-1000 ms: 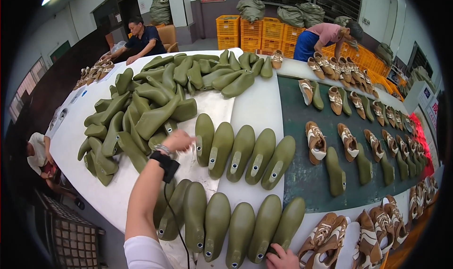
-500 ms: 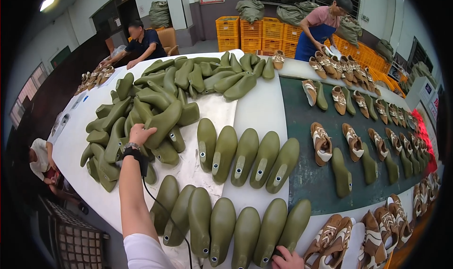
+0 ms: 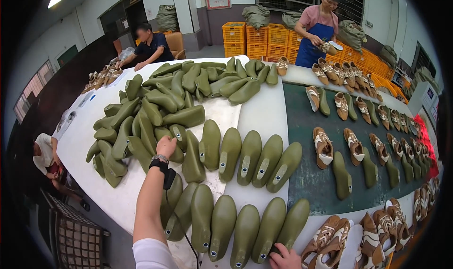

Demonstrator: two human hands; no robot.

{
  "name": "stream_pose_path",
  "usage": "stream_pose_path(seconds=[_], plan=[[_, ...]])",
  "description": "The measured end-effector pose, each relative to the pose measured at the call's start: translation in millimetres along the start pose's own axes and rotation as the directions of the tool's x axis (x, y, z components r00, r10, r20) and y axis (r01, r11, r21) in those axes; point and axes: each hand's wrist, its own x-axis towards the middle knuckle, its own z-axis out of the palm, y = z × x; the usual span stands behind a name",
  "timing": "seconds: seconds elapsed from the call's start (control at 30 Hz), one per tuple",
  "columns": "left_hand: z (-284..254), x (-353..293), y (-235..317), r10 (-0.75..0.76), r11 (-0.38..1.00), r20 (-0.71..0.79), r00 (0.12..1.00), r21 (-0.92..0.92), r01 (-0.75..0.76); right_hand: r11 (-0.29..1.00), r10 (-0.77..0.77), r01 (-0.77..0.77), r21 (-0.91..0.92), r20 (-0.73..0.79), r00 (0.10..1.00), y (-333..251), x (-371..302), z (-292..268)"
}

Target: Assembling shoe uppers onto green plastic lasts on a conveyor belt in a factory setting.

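Green shoe lasts lie in a big heap [image 3: 155,99] on the left of the white table. My left hand [image 3: 166,147] is at the heap's near right edge, its fingers curled down over a shoe last [image 3: 177,155]; the fingertips are partly hidden. Just right of it, another shoe last [image 3: 192,160] leans at the left end of a row of lasts [image 3: 249,158]. A second row of lasts [image 3: 222,229] runs nearer to me. At that row's right end my right hand [image 3: 285,258] has its fingers closed about the lower end of a shoe last [image 3: 293,222].
On the green mat [image 3: 316,193] brown-and-white sneakers [image 3: 323,148] stand in rows beside lasts. More sneakers [image 3: 330,238] crowd the near right edge. Two co-workers [image 3: 151,47] [image 3: 321,28] stand or sit beyond the table. A third person [image 3: 45,155] sits left. A cable hangs from my left wrist.
The shoe last my left hand held over the heap now leans by the row's left end. That hand has moved right and down to another last. My right hand has barely moved.
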Motion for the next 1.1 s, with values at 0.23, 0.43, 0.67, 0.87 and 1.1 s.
stream_pose_path(seconds=[0.23,0.43,0.67,0.87,1.1], plan=[[25,24,50,-0.280,0.950,0.017,0.960,0.146,0.275,0.999,0.050,-0.050,0.008,0.021,0.999,2,-3,5],[7,15,26,0.008,0.967,0.194,0.981,0.247,-0.057,0.999,0.032,-0.032,-0.004,0.015,0.999,4,1,3],[-47,-57,-6,0.225,0.933,0.430,0.875,0.164,-0.320,1.000,0.006,-0.006,0.005,-0.035,0.999,6,4,7],[-55,-66,-24,0.269,0.962,0.280,0.922,-0.026,-0.273,1.000,0.001,-0.002,-0.012,-0.069,0.998,2,2,6],[-19,-35,-37,0.029,0.960,0.220,0.975,0.265,-0.089,0.999,-0.005,0.003,-0.033,-0.088,0.996,0,-1,9]])
